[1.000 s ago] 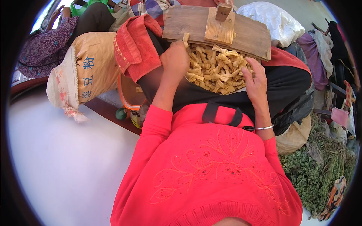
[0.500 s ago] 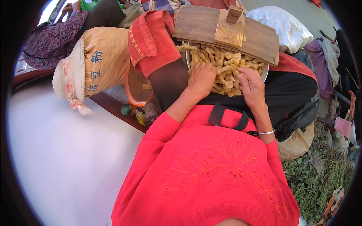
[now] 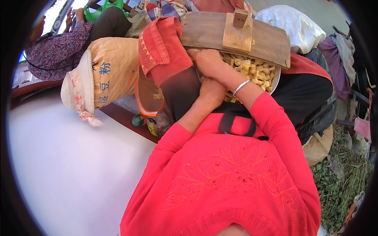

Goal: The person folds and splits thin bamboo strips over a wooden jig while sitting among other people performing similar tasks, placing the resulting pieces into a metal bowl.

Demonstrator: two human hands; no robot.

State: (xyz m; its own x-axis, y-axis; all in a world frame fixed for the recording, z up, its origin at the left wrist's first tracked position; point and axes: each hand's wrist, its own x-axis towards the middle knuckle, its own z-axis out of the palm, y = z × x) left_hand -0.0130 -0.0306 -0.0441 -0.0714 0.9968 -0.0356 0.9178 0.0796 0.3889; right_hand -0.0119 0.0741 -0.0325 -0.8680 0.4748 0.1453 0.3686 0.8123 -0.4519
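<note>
A round metal basin (image 3: 278,80) on my lap holds many pale yellow knotted pieces (image 3: 258,72), their exact kind unclear. Across its far side lies a wooden board (image 3: 201,29) with a small upright block (image 3: 240,18) fixed on it. My right hand (image 3: 208,63) crosses over to the basin's left side, by the board's near left corner. Its fingers are curled, and what they grip is hidden. Below it, my left hand (image 3: 212,92) rests at the basin's near left edge, its fingers hidden under my right wrist.
A red towel (image 3: 167,51) covers my left knee. Left of it stand a tan woven sack (image 3: 114,70) and an orange-rimmed container (image 3: 151,113). A white plastic bag (image 3: 293,27) lies far right; green stalks (image 3: 338,185) lie at lower right. Another person (image 3: 59,51) sits at far left.
My right hand has moved from the basin's right side across to its left, passing over my left hand. My left hand has shifted slightly nearer to me.
</note>
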